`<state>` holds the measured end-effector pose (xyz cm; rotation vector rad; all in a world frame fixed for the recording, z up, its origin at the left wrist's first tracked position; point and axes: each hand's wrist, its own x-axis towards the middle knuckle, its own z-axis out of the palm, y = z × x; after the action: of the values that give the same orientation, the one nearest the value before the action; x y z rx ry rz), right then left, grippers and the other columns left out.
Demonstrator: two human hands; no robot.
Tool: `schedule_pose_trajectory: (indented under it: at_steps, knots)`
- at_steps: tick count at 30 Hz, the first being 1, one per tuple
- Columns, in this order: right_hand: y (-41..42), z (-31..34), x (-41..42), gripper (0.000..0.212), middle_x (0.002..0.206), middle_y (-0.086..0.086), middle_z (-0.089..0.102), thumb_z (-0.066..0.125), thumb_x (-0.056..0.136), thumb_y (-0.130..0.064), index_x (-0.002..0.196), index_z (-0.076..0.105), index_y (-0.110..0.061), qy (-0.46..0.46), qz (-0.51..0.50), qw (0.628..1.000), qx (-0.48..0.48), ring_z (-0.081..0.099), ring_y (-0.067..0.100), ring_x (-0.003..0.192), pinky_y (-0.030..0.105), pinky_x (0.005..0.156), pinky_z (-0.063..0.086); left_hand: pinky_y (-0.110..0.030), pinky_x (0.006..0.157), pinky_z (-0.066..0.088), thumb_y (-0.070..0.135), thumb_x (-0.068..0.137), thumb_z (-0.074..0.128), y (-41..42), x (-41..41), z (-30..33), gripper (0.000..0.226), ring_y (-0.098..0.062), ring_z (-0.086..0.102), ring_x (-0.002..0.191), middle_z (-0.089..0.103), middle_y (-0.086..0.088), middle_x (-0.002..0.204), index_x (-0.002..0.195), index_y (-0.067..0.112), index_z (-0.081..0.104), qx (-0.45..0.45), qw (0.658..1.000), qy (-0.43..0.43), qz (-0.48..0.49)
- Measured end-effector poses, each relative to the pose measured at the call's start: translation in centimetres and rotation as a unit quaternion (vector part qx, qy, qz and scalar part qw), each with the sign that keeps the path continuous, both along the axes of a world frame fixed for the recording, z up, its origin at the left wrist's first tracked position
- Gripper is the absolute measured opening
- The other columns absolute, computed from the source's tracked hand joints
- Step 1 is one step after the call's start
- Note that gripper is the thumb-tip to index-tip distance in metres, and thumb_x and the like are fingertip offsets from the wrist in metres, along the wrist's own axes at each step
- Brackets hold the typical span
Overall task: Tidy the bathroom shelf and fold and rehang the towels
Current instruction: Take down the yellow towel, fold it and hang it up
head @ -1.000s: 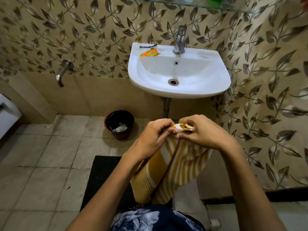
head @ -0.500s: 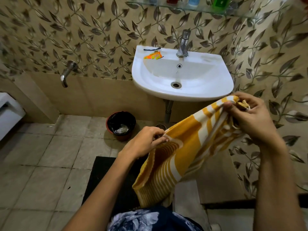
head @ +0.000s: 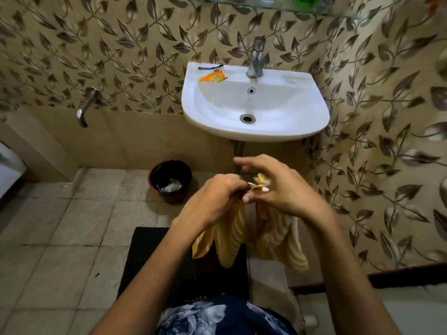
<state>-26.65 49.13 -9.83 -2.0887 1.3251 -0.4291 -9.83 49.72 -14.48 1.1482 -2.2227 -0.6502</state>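
Note:
A yellow towel with white stripes [head: 278, 235] hangs below my two hands, in front of and below the white sink [head: 256, 131]. My left hand [head: 215, 199] is closed on its upper edge. My right hand [head: 278, 187] pinches the bunched corners beside it, its forefinger stretched out. The two hands touch, and the towel droops in two folds under them. The glass shelf [head: 278, 7] runs along the top edge of the view, with the bases of a few bottles on it.
An orange sachet [head: 212, 77] and a dark strip lie on the sink's back rim by the tap [head: 256, 59]. A red bin [head: 170, 180] stands on the tiled floor at left, a wall tap [head: 84, 107] beyond it. A black mat [head: 150, 262] lies underfoot.
My right hand, which had drawn the towel out wide to the right, has come back to my left hand. The towel now hangs doubled.

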Motion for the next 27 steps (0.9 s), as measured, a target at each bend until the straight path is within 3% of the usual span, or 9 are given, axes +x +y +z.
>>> schedule_pose_trajectory:
  at_steps: [2,4,7,11,16,22,24,27]
  knots:
    - [-0.4,-0.1,0.8,0.052,0.115,-0.019,0.060,0.075,0.074,-0.041,0.122,0.056,-0.039,0.058,0.049,0.997,0.018,0.055,-0.001,0.107,0.023,0.084,0.042,-0.040,0.072,0.050,0.009,0.087,0.055,0.2,0.0,-0.2,0.016,-0.021,0.063,0.089,0.068,-0.007,0.093,0.093,0.008,0.070,0.001,1.000,-0.001,-0.017]
    - [-0.8,0.0,0.5,0.039,0.107,-0.013,0.065,0.068,0.076,-0.053,0.109,0.062,-0.034,0.119,0.056,0.989,0.060,0.059,0.010,0.102,0.027,0.076,0.041,-0.043,0.072,0.051,0.008,0.088,0.056,0.4,0.3,-0.4,0.017,-0.017,0.062,0.088,0.068,-0.003,0.093,0.095,0.011,0.071,0.010,1.000,0.017,-0.014]
    - [-1.1,0.4,0.0,0.035,0.098,-0.008,0.065,0.064,0.073,-0.062,0.095,0.064,-0.034,0.165,0.037,0.980,0.109,0.059,0.014,0.092,0.027,0.067,0.042,-0.042,0.070,0.050,0.010,0.088,0.056,0.8,0.2,-0.6,0.017,-0.013,0.060,0.083,0.065,0.001,0.088,0.096,0.012,0.070,0.016,0.999,0.029,-0.018]
    - [-1.1,0.8,-0.1,0.033,0.084,-0.008,0.062,0.065,0.070,-0.064,0.081,0.061,-0.033,0.177,0.028,0.979,0.101,0.055,0.010,0.078,0.022,0.055,0.036,-0.039,0.072,0.050,0.012,0.089,0.058,0.9,0.0,-0.4,0.016,-0.016,0.061,0.085,0.067,-0.004,0.091,0.100,0.010,0.070,0.022,0.999,0.029,-0.021]
    - [-0.5,1.2,-0.2,0.025,0.090,-0.008,0.066,0.070,0.075,-0.052,0.085,0.066,-0.030,0.144,0.019,0.989,0.024,0.059,0.013,0.086,0.023,0.063,0.040,-0.037,0.069,0.049,0.024,0.087,0.063,0.7,0.2,0.2,0.018,-0.013,0.061,0.079,0.066,-0.003,0.085,0.091,0.008,0.071,0.032,0.999,0.041,-0.011]
    - [0.5,0.6,0.0,0.010,0.099,-0.005,0.067,0.061,0.086,-0.026,0.095,0.064,-0.031,0.128,0.012,0.992,-0.005,0.061,0.017,0.094,0.036,0.078,0.050,-0.039,0.065,0.048,0.032,0.082,0.067,0.7,0.7,0.6,0.023,-0.013,0.060,0.072,0.064,0.001,0.078,0.083,0.009,0.072,0.076,0.996,0.040,0.003]
    - [0.7,0.5,0.0,0.015,0.096,-0.007,0.065,0.056,0.084,-0.018,0.091,0.059,-0.030,0.108,-0.003,0.994,-0.023,0.060,0.017,0.091,0.038,0.076,0.051,-0.040,0.066,0.048,0.032,0.080,0.068,0.4,1.0,0.6,0.024,-0.015,0.058,0.072,0.062,0.002,0.077,0.080,0.008,0.071,0.097,0.995,0.019,0.008]
    - [0.7,0.9,-0.6,0.021,0.086,-0.015,0.060,0.052,0.081,-0.012,0.085,0.052,-0.033,0.060,-0.039,0.994,-0.077,0.057,0.009,0.082,0.031,0.067,0.046,-0.042,0.064,0.047,0.031,0.082,0.066,0.5,1.5,0.5,0.028,-0.017,0.056,0.068,0.060,0.000,0.075,0.072,0.005,0.067,0.127,0.992,0.018,0.015]
